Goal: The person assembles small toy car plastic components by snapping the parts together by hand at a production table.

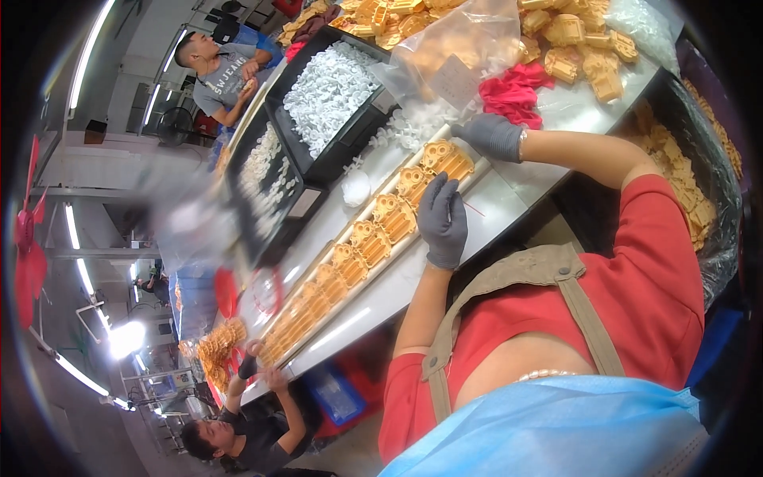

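A row of yellow molded plastic parts point(372, 242), with round rings at one end, lies along a long pale-edged rail point(330, 300). Grey gloves cover both my hands. My left hand point(443, 222) is at the near end of the row, its fingers stretched out against the side of the closest yellow part point(447, 159). Beyond that part, my right hand point(491, 137) reaches to the rail's end, beside loose white plastic pieces point(413, 127). Its fingers are drawn together at the tips. Whatever they pinch is too small or hidden to make out.
Black bins of white pieces point(330, 91) and pale round pieces point(266, 171) stand beyond the rail. A clear bag point(453, 56), red cloth point(517, 94) and heaped yellow parts point(584, 44) are at upper right. Two people point(226, 75) point(254, 433) work along the table.
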{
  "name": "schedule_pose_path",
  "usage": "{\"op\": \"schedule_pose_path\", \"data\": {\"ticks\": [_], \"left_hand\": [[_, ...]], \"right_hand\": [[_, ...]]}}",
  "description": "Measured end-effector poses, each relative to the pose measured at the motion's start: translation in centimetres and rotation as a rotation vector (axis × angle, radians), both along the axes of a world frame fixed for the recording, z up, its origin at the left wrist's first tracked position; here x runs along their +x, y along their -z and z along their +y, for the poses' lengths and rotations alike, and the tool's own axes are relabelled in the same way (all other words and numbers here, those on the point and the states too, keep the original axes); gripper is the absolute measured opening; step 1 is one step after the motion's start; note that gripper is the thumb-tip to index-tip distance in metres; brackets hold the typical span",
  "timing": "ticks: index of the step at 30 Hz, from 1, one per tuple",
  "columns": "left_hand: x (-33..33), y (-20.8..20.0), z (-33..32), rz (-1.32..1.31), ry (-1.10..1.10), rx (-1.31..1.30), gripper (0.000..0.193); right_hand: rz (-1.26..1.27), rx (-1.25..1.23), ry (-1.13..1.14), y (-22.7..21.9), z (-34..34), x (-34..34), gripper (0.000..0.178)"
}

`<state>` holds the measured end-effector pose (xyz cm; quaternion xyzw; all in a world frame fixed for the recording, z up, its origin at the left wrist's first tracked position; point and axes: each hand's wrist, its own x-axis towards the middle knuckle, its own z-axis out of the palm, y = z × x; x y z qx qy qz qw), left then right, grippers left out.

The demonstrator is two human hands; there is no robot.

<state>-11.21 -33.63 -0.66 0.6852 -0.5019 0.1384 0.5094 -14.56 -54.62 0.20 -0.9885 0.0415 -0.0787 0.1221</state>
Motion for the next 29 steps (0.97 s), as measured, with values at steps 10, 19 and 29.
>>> {"op": "schedule_pose_path", "data": {"ticks": [10,19,29], "left_hand": [[-1.4,-0.5,-0.1,0.226,0.103,-0.012,0.021],[-0.1,-1.5,-4.0,1.607,0.571,-0.182,0.044],[0.4,-1.5,-5.0,1.621,0.646,-0.108,0.038]], "right_hand": [[-0.214,0.208,0.021,3.2,-2.7,-0.2,0.037],[-0.321,0.492,0.146,-0.8,-1.3,-2.6,0.043],[-0.173,0.459,-0.003,-2.2,0.2,-4.2,0.051]]}}
